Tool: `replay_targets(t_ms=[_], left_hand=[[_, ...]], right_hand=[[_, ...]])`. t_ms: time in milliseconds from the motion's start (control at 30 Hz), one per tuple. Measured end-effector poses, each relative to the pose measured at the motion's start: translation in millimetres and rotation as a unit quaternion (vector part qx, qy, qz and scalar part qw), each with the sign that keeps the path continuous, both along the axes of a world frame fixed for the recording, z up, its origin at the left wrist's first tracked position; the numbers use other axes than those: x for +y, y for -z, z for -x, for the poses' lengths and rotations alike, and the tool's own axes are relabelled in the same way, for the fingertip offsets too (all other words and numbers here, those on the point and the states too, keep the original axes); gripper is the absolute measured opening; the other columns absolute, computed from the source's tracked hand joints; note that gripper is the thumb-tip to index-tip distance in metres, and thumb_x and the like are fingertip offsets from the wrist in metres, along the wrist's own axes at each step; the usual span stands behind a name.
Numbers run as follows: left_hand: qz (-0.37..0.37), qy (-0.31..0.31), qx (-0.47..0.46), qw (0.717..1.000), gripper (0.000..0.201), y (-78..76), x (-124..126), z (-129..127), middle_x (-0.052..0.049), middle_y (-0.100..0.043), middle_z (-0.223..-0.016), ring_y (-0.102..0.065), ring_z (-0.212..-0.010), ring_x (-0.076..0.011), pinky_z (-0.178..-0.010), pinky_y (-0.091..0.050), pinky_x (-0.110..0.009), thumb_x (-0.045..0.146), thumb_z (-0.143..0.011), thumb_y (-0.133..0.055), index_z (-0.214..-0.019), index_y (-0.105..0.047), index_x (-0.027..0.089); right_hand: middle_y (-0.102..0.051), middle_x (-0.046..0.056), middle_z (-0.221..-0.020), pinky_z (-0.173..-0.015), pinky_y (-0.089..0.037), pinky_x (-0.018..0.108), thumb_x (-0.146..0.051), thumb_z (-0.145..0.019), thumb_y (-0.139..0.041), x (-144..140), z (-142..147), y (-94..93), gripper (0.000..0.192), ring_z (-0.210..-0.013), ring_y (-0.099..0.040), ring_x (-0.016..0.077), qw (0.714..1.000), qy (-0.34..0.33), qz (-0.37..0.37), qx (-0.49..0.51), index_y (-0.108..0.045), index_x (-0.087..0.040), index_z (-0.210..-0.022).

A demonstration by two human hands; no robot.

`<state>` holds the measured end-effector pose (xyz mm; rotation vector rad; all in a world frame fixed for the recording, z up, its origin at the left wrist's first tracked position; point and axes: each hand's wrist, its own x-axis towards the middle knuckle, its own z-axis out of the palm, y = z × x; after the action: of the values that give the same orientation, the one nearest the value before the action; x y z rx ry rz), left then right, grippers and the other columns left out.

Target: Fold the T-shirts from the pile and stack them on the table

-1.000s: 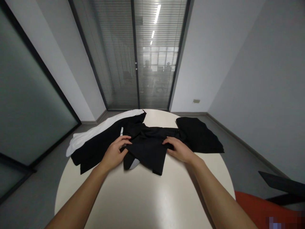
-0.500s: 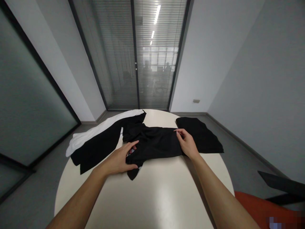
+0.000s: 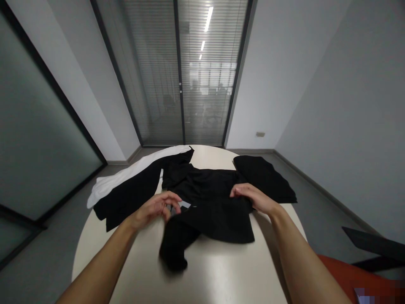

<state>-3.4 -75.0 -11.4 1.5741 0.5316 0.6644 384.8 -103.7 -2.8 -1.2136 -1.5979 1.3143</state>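
"Left hand (image 3: 158, 210), right hand (image 3: 255, 198): fingers bent at black garment (image 3: 221, 221), grip of each unclear. Location?"
"Mid surface (image 3: 218, 266); near end now spread further forward than before. Neighbours?"
"White cloth (image 3: 125, 173), dark cloth (image 3: 136, 190), left; black bundle (image 3: 268, 179), just right."

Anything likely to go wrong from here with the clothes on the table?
1. Bunching: the middle black garment has a blurred end toward the wearer, below the left hand, so it may twist or crease.
2. Dragging: its right end appears to meet the black cloth at right; a tug might shift both.
3. Slipping: the white cloth seems to reach past the table rim; a nudge could slide it off.
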Motion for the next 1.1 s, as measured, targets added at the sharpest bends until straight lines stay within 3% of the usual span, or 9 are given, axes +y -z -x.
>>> replay_targets(t_ms=[100,233,367,533,667,800,900,1000,1100], left_hand=[[-0.011,0.01,0.016,1.0,0.064,1.3,-4.6,-8.9,-0.014,-0.072,-0.097,-0.066,-0.055,-0.0179,-0.057,-0.054,-0.033,0.071,-0.088,-0.048,-0.114,-0.066,0.015],[-0.232,-0.085,0.141,0.959,0.042,7.0,-9.8,-27.0,-0.013,-0.063,-0.132,-0.061,-0.12,-0.0281,-0.105,-0.047,-0.044,0.049,-0.091,-0.062,-0.123,-0.066,0.022],[-0.308,-0.024,0.281,0.909,0.078,12.9,-11.6,-34.1,-0.01,-0.041,-0.157,-0.038,-0.144,-0.0312,-0.119,-0.03,-0.05,0.045,-0.077,-0.079,-0.147,-0.048,0.03],[-0.24,0.006,0.304,0.922,0.033,5.0,-15.2,-32.1,-0.008,-0.075,-0.108,-0.07,-0.102,-0.0228,-0.092,-0.054,-0.035,0.047,-0.093,-0.06,-0.11,-0.074,0.022],[-0.125,-0.017,0.27,0.955,0.038,1.9,-18.2,-33.7,-0.004,-0.075,-0.08,-0.064,-0.051,-0.0122,-0.048,-0.047,-0.022,0.047,-0.098,-0.049,-0.096,-0.072,0.017],[-0.305,-0.193,0.231,0.904,0.03,8.6,-11.0,-36.9,-0.006,-0.076,-0.097,-0.071,-0.081,-0.0174,-0.075,-0.057,-0.03,0.04,-0.097,-0.051,-0.106,-0.072,0.02],[-0.407,-0.234,0.259,0.844,0.036,17.1,-3.1,-36.9,-0.009,-0.062,-0.138,-0.055,-0.129,-0.0269,-0.111,-0.043,-0.044,0.038,-0.094,-0.057,-0.125,-0.066,0.023],[-0.385,-0.226,0.337,0.829,0.047,22.0,1.7,-35.1,-0.008,-0.06,-0.141,-0.057,-0.128,-0.0277,-0.11,-0.044,-0.044,0.042,-0.095,-0.056,-0.138,-0.057,0.023],[-0.324,-0.259,0.392,0.821,0.042,18.8,3.4,-33.2,-0.003,-0.074,-0.11,-0.071,-0.098,-0.0227,-0.093,-0.054,-0.037,0.044,-0.099,-0.047,-0.136,-0.056,0.027]], right_hand=[[-0.076,0.011,-0.096,-0.056,-0.048,0.025,-0.061,-0.089,-0.058,-7.4,6.5,-4.7,0.048,-0.073,-0.07,0.019,0.991,-0.103,0.081,-0.01,-0.076,-0.017,-0.096],[-0.074,0.009,-0.108,-0.084,-0.053,0.03,-0.052,-0.084,-0.071,-1.6,19.0,2.6,0.042,-0.096,-0.069,0.0199,0.997,-0.072,-0.002,-0.04,-0.074,-0.018,-0.109],[-0.073,0.009,-0.107,-0.096,-0.049,0.033,-0.05,-0.072,-0.083,5.8,24.5,13.9,0.057,-0.101,-0.065,0.02,0.991,-0.075,-0.022,-0.111,-0.072,-0.016,-0.116],[-0.071,0.003,-0.08,-0.067,-0.052,0.026,-0.055,-0.069,-0.083,-2.5,27.8,10.9,0.058,-0.069,-0.064,0.0145,0.964,-0.14,0.127,-0.186,-0.073,-0.014,-0.109],[-0.073,0.004,-0.082,-0.058,-0.051,0.023,-0.056,-0.072,-0.08,-12.9,37.7,0.6,0.059,-0.068,-0.067,0.0154,0.927,-0.238,0.231,-0.175,-0.072,-0.017,-0.115],[-0.073,0.007,-0.092,-0.077,-0.054,0.03,-0.048,-0.087,-0.069,-8.0,49.2,0.8,0.04,-0.085,-0.07,0.0192,0.983,-0.098,-0.027,-0.15,-0.071,-0.017,-0.111],[-0.067,0.009,-0.123,-0.106,-0.044,0.041,-0.035,-0.084,-0.073,-1.6,50.2,8.3,0.039,-0.117,-0.061,0.0243,0.96,-0.014,-0.198,-0.199,-0.068,-0.022,-0.121],[-0.063,0.009,-0.131,-0.111,-0.04,0.043,-0.035,-0.077,-0.08,-0.8,45.9,14.7,0.052,-0.125,-0.057,0.0268,0.952,-0.044,-0.172,-0.251,-0.067,-0.024,-0.125],[-0.072,0.007,-0.112,-0.095,-0.051,0.037,-0.043,-0.083,-0.073,-2.7,42.2,14.2,0.045,-0.105,-0.067,0.0239,0.967,-0.068,-0.087,-0.228,-0.067,-0.021,-0.123]])
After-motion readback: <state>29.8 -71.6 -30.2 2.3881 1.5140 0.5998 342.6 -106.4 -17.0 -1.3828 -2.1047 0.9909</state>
